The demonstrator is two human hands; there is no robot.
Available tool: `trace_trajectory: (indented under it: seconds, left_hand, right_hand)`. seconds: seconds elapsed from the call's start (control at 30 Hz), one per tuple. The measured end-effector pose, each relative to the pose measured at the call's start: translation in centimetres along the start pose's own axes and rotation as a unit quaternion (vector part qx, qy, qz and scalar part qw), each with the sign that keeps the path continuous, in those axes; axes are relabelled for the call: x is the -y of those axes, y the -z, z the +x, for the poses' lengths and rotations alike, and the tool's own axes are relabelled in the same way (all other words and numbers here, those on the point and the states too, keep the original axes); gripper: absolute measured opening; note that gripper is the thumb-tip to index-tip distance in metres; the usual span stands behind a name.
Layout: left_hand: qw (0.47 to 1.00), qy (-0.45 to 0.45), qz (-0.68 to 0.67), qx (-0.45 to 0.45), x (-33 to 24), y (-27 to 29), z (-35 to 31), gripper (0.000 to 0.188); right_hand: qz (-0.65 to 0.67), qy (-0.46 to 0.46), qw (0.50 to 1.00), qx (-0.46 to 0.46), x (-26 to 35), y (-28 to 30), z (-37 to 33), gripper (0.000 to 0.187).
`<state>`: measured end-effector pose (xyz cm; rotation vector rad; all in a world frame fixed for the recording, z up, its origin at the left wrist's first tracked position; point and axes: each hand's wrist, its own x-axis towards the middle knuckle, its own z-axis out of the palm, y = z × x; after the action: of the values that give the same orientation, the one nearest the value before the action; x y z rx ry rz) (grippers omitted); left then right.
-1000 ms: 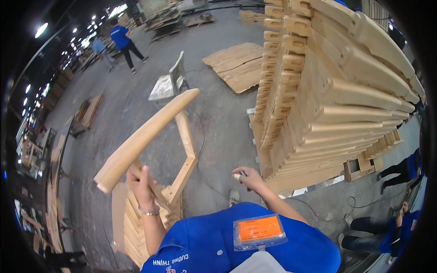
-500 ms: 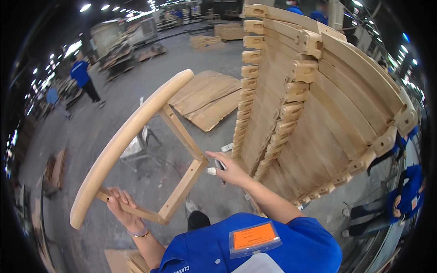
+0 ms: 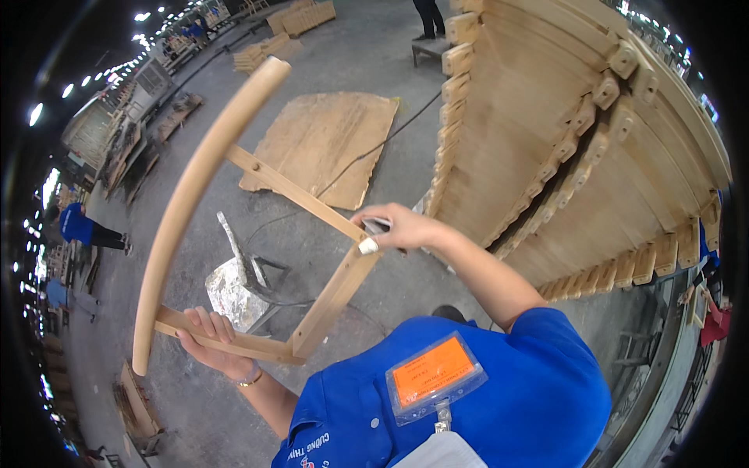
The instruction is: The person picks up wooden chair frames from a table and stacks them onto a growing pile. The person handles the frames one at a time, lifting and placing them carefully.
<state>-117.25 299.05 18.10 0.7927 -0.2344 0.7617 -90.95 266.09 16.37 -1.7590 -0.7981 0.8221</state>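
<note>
Wood makes up the whole frame, which is pale, smooth and held up off the floor in front of the person. One side is a long round bar that bends like a bow. The other three sides are flat, straight sticks, with small dark round holes here and there.

The left hand is wrapped around the lower stick, close to the round bar, with its fingers curled over the top. A thin bracelet circles that wrist. The right hand is bent closed at the far corner, where two sticks meet, and seems to touch it. It pinches a small dark thing, too hidden to name. A white wrap covers one of its tips.

To the right is a big stack of flat boards with bumpy, rounded ends. Past the frame, a flat brown sheet with rough edges lies on the grey floor, and a thin dark cable runs across it. Below the frame is a chair with a shiny, crinkly silver seat.
</note>
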Motion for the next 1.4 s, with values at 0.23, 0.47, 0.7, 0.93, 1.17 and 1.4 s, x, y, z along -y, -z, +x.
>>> trace_trajectory:
  seconds: [0.23, 0.47, 0.7, 0.93, 1.17, 1.4]
  left_hand:
    - [0.999, 0.034, -0.021, -0.03, 1.8, 6.1, 7.3, 0.04]
    - [0.996, 0.066, -0.033, 0.053, 10.5, 11.4, 18.0, 0.042]
    - [0.987, 0.117, 0.001, 0.11, 22.0, 10.3, 34.6, 0.051]
    - [0.875, 0.02, 0.467, -0.125, 31.2, 5.2, 49.5, 0.078]
    - [0.633, -0.284, 0.659, 0.291, 40.5, -0.1, 63.8, 0.076]
    - [0.785, -0.083, 0.424, 0.444, 57.2, -4.5, 74.0, 0.043]
  right_hand:
    - [-0.044, 0.168, 0.985, -0.017, 1.1, -0.3, 9.4, 0.052]
    - [0.063, 0.195, 0.977, -0.062, -0.2, 5.7, 20.2, 0.05]
    - [0.08, 0.201, 0.937, -0.275, -0.2, 15.2, 29.5, 0.039]
    - [-0.137, 0.309, 0.803, -0.491, 3.3, 24.7, 34.6, 0.041]
    - [-0.446, 0.339, 0.637, -0.53, 5.8, 33.6, 34.1, 0.057]
    - [-0.441, 0.206, 0.635, -0.599, 1.0, 41.8, 36.8, 0.052]
